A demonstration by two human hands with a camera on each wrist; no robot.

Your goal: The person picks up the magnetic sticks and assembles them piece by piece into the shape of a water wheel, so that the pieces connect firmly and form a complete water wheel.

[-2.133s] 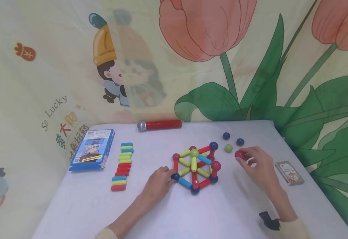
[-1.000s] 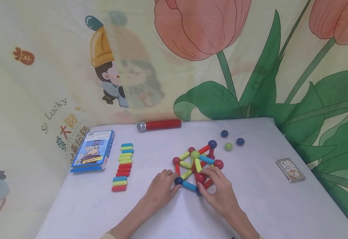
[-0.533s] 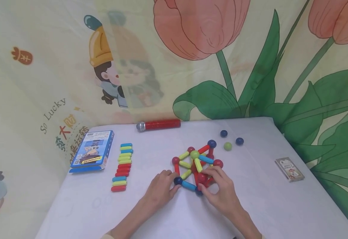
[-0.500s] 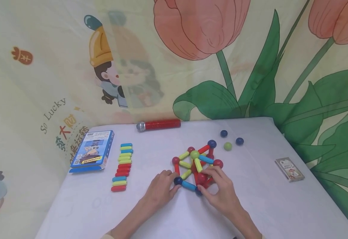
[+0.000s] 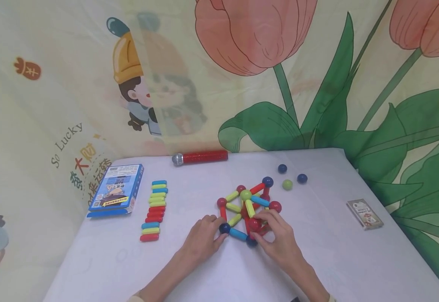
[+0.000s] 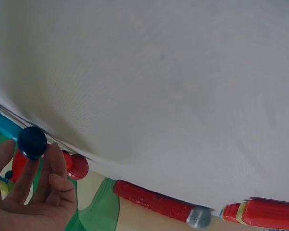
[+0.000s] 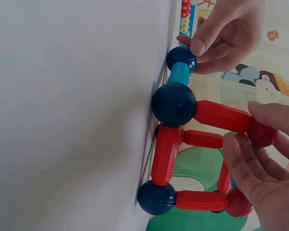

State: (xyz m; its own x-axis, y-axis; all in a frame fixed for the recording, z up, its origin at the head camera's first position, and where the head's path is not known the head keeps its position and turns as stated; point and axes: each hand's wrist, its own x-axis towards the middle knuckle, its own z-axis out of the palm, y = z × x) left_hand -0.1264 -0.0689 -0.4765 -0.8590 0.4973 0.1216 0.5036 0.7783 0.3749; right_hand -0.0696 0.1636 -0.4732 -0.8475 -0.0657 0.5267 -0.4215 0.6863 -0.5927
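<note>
Pinching, L hand (head view): thumb + fingertips of my L hand point(image 5: 204, 239) are on a navy ball point(image 5: 224, 228), near-left corner of the ball-and-rod frame point(image 5: 250, 208); narrow grip.
R hand: fingers of my R hand point(image 5: 279, 241) & thumb holding a red ball point(image 5: 255, 225), near side of the frame, just above a base ball point(image 5: 251, 240), dk blue.
Frame: standing on the white cloth point(image 5: 110, 268), btwn my hands; lt-green ball point(image 5: 245, 195) up top, blue rod point(image 5: 260, 201) running off it.
Loose balls: two dk-blue balls point(image 5: 302, 178) + one green ball point(image 5: 287, 184), R of the frame, toward the back.
Rods: column of loose rods point(image 5: 157, 209), red/green/blue, well L of the frame.
Box: blue box point(image 5: 115, 188) L of those.
Mic: red mic point(image 5: 204, 157), silver head, lying at the back edge.
Pack: small flat pack point(image 5: 365, 214), far R.
Backdrop: tulip-print curtain point(image 5: 258, 37).
Navy ball (L wrist view): sits btwn my L thumb and fingertips, lt-blue rod joined to it; mic shows off to the R.
Red ball (R wrist view): pinched btwn R thumb & fingers, red rod point(image 7: 222, 116) linking it to the base ball.
Base ball (R wrist view): short lt-blue rod links it to the navy one at my L hand; another red rod runs to a second dk-blue corner ball point(image 7: 156, 197).
</note>
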